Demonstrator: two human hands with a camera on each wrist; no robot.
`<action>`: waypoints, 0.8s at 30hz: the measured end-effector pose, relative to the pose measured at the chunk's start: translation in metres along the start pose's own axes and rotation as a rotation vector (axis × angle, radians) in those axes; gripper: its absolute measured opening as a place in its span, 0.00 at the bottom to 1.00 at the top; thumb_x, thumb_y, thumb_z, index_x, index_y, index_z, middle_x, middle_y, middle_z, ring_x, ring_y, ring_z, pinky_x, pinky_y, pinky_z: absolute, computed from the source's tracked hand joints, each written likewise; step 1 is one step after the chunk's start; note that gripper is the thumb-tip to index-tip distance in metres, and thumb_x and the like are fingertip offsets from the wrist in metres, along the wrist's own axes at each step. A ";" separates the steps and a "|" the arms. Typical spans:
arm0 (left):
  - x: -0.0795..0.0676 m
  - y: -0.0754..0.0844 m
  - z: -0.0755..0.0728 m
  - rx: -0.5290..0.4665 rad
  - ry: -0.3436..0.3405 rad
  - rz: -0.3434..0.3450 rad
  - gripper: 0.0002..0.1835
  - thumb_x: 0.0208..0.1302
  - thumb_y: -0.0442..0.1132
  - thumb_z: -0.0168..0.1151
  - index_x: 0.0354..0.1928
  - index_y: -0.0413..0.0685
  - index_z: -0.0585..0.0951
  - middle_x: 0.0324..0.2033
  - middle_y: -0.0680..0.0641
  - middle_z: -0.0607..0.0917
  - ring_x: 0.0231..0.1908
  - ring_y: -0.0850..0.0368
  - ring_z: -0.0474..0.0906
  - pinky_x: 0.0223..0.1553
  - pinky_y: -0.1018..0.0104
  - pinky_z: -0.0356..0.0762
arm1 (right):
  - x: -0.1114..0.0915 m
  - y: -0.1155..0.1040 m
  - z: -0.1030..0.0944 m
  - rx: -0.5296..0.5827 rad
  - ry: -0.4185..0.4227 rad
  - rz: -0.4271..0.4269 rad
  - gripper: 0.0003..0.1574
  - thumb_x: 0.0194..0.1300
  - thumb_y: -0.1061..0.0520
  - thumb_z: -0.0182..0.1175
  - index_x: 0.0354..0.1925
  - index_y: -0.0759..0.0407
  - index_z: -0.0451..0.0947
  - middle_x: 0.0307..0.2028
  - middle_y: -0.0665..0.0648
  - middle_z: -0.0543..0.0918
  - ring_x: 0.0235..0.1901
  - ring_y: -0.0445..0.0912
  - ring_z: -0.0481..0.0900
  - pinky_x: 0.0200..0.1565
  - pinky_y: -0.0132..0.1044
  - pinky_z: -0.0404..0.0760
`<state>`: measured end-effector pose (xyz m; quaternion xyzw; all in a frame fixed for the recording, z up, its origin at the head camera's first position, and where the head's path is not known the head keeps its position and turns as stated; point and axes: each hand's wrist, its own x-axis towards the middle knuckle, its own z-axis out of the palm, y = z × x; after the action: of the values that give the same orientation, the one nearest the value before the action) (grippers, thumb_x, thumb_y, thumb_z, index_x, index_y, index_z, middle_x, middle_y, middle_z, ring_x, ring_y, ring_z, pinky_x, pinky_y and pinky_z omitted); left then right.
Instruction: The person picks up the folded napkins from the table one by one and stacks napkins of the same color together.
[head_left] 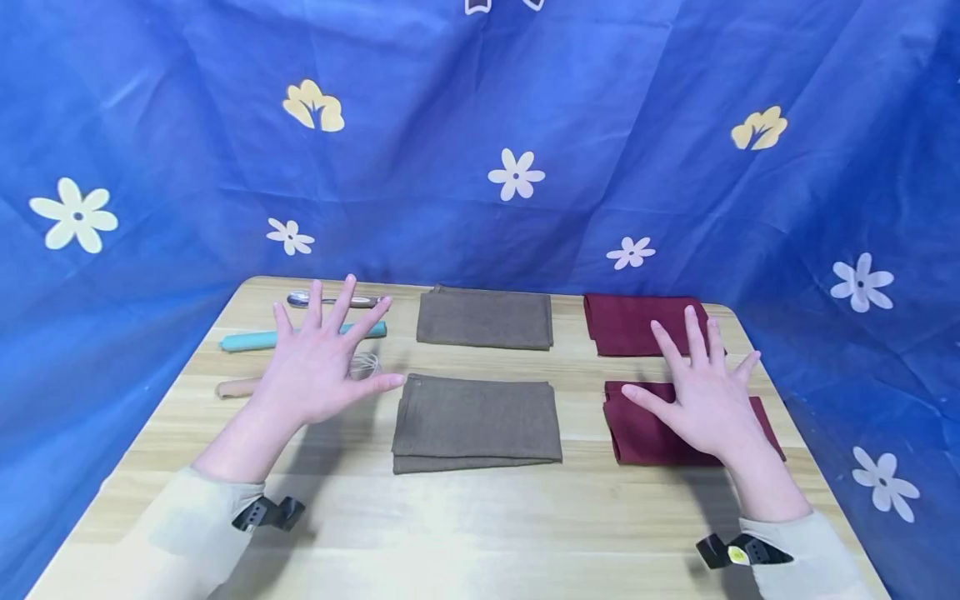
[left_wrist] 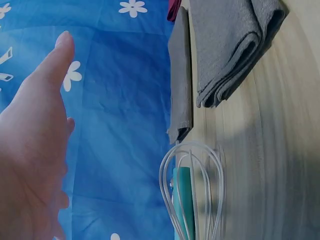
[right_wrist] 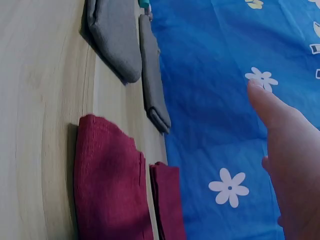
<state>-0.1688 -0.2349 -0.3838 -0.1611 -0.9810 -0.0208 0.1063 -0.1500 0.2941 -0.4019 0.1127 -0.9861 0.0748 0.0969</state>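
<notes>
My left hand (head_left: 315, 367) hovers palm down with fingers spread over the left of the table, holding nothing. Below it lie a whisk (left_wrist: 220, 175) with a pale handle, a teal rod-like item (head_left: 251, 341) and a spoon (head_left: 298, 298), each partly hidden by the hand. My right hand (head_left: 708, 400), fingers also spread, is held above the near folded dark red cloth (head_left: 637, 425) and grips nothing. Behind that is a second folded dark red cloth (head_left: 630, 321). Between the hands lie a near folded grey cloth (head_left: 480, 421) and a far folded grey cloth (head_left: 487, 318).
The light wooden table (head_left: 450, 533) has rounded far corners. A blue curtain (head_left: 420, 183) with white and yellow flower shapes hangs behind it and along both sides. Each sleeve cuff carries a small black wrist camera (head_left: 262, 514).
</notes>
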 end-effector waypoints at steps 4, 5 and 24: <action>-0.002 0.002 -0.002 -0.025 0.007 0.001 0.58 0.57 0.88 0.50 0.85 0.79 0.45 0.84 0.47 0.35 0.80 0.28 0.32 0.63 0.11 0.28 | -0.001 -0.006 -0.002 0.025 0.019 -0.018 0.68 0.63 0.17 0.60 0.86 0.41 0.46 0.85 0.64 0.36 0.81 0.70 0.33 0.58 0.91 0.29; -0.002 0.003 -0.002 -0.034 0.007 -0.001 0.58 0.57 0.88 0.50 0.85 0.80 0.43 0.84 0.48 0.35 0.80 0.28 0.31 0.63 0.11 0.29 | -0.001 -0.007 -0.002 0.033 0.026 -0.025 0.67 0.63 0.18 0.61 0.86 0.42 0.47 0.85 0.64 0.37 0.81 0.70 0.34 0.58 0.92 0.32; -0.020 0.018 -0.014 -0.295 0.023 -0.023 0.54 0.64 0.77 0.62 0.85 0.79 0.45 0.85 0.48 0.45 0.79 0.32 0.49 0.66 0.17 0.54 | -0.005 -0.033 -0.016 0.320 0.000 -0.063 0.59 0.71 0.30 0.65 0.86 0.34 0.45 0.85 0.54 0.40 0.77 0.73 0.53 0.65 0.81 0.59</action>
<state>-0.1423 -0.2252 -0.3744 -0.1634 -0.9678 -0.1676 0.0926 -0.1350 0.2657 -0.3836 0.1576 -0.9575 0.2277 0.0802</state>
